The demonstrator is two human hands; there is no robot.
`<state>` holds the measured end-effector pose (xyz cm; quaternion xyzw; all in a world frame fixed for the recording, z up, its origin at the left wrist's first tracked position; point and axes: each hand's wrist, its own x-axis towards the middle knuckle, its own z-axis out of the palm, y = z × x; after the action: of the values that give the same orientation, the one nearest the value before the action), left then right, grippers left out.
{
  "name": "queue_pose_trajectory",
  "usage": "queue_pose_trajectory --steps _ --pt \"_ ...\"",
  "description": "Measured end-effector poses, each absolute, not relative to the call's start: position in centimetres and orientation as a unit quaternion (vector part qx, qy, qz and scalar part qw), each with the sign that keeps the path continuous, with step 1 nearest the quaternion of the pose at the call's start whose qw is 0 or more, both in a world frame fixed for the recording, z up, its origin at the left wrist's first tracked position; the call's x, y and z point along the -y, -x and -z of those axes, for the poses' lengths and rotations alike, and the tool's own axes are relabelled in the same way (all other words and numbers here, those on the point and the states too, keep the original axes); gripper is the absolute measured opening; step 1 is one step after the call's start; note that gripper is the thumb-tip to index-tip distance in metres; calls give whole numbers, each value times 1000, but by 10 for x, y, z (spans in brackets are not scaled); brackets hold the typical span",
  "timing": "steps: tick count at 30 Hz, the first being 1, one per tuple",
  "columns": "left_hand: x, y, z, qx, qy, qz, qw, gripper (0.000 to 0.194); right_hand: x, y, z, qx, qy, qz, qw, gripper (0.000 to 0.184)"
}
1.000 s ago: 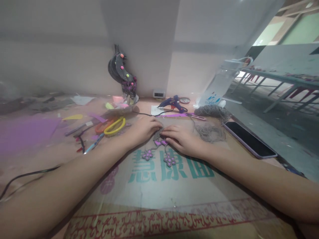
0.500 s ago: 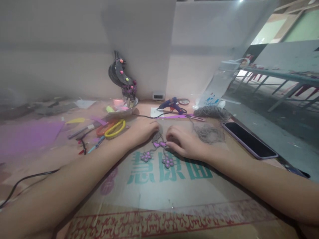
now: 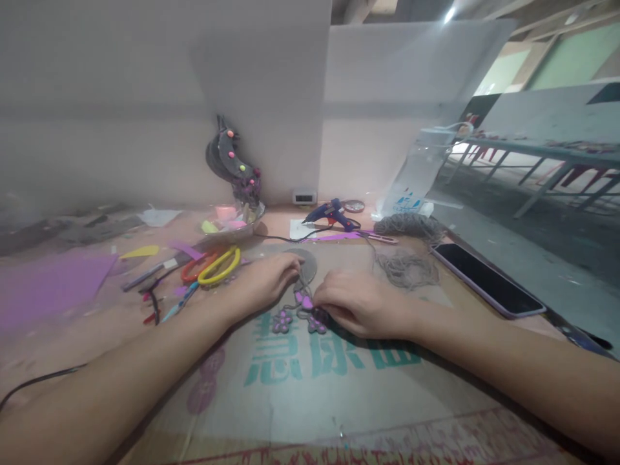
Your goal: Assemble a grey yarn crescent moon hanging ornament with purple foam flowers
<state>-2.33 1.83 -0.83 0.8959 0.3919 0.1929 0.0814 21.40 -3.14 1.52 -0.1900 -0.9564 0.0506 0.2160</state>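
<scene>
A small ornament of grey yarn with a purple bow (image 3: 303, 300) and two purple-and-grey flowers (image 3: 282, 321) lies in the middle of the cardboard. My left hand (image 3: 271, 278) is closed in a pinch at the grey yarn above the bow, beside a grey disc (image 3: 308, 261). Curled fingers of my right hand (image 3: 361, 300) close on the ornament's right side, by the right flower (image 3: 317, 321); the fingertips are partly hidden.
Behind my hands lies a blue glue gun (image 3: 332, 214) with a black cord. Yellow-handled scissors (image 3: 220, 266) and a bowl (image 3: 242, 229) are on the left. Grey yarn (image 3: 407, 268), a phone (image 3: 487, 279) and a plastic bag (image 3: 411, 177) are on the right.
My right hand has moved down from beside the bow to the right flower. The bow has tilted, and the right flower sits closer to the left one. The view has shifted slightly.
</scene>
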Motion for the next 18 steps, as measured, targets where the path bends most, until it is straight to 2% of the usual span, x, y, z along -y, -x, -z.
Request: queue_pose_trajectory --steps 3,5,9,13,18 --pt "-21 29 14 -381 -895 -201 116 25 14 -224 -19 926 297 -4 235 20" --pt "-23 30 15 -386 -889 -208 129 26 -5 -237 -22 874 400 5 277 20" --pt "-24 27 17 -402 -876 -226 143 26 -54 -261 -25 752 573 -81 314 32" --pt "-23 27 15 -384 -887 -219 134 25 -99 -268 -26 737 604 -111 282 49" --pt "-23 33 4 -331 -907 -191 173 23 -131 -253 -21 743 603 -137 255 43"
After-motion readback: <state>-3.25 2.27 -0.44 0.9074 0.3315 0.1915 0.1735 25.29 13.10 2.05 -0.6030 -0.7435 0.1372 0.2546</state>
